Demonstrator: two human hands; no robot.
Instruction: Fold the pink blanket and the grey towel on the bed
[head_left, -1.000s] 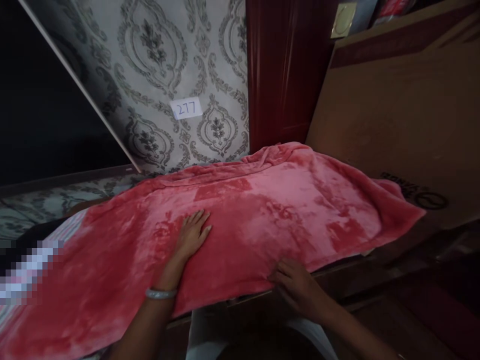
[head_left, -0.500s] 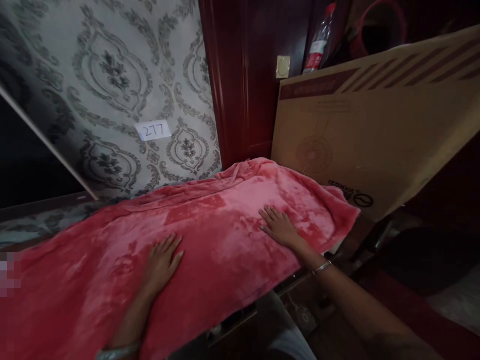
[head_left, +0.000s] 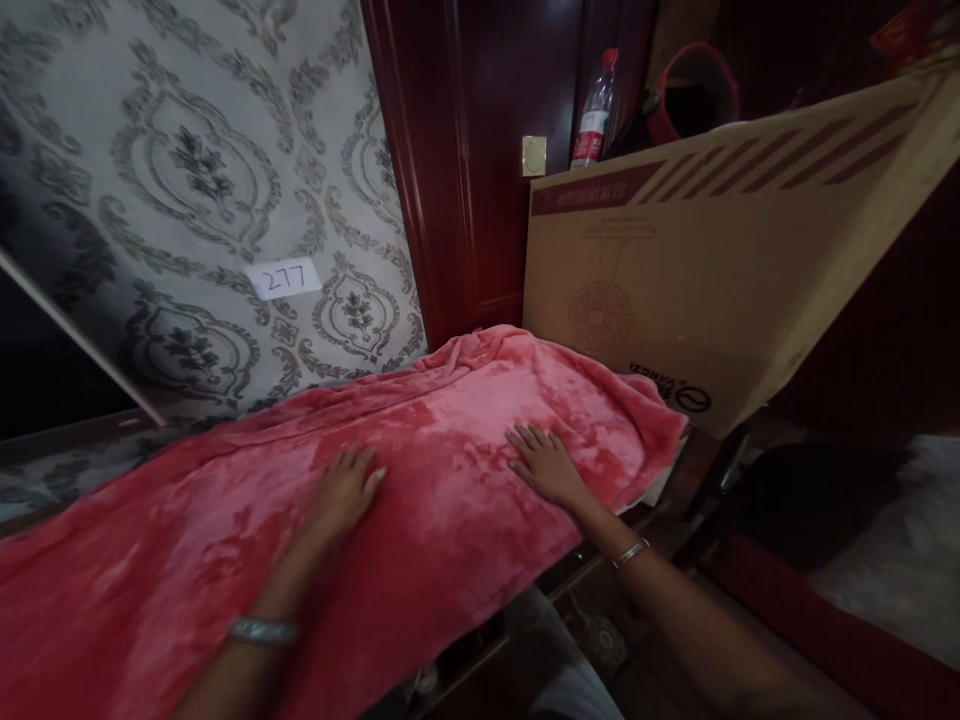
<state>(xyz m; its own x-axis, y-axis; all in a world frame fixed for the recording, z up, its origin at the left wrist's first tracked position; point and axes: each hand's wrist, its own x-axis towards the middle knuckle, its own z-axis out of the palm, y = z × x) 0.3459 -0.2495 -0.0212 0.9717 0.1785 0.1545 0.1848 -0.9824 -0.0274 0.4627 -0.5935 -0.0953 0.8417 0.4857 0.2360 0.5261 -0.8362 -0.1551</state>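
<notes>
A plush pink-red blanket (head_left: 420, 540) is spread over a long surface, its far edge bunched in folds along the wall. My left hand (head_left: 341, 500) rests palm down on the middle of the blanket, fingers stretched out and a bracelet at the wrist. To its right, my right hand (head_left: 547, 465) lies flat on the blanket with fingers spread, a thin silver bangle on that wrist. Neither hand grips any cloth. What the blanket covers is mostly hidden.
A large cardboard box (head_left: 660, 280) stands beyond the blanket's right end. Behind its top edge are a red-capped bottle (head_left: 592, 125) and a red-rimmed round object (head_left: 694, 90). A paper marked 277 (head_left: 285, 278) is on the patterned wall. A dark screen-like panel (head_left: 60, 360) stands at left.
My left hand has slid forward and to the right over the blanket. My right hand stays on about the same patch. The whole view has shifted slightly.
</notes>
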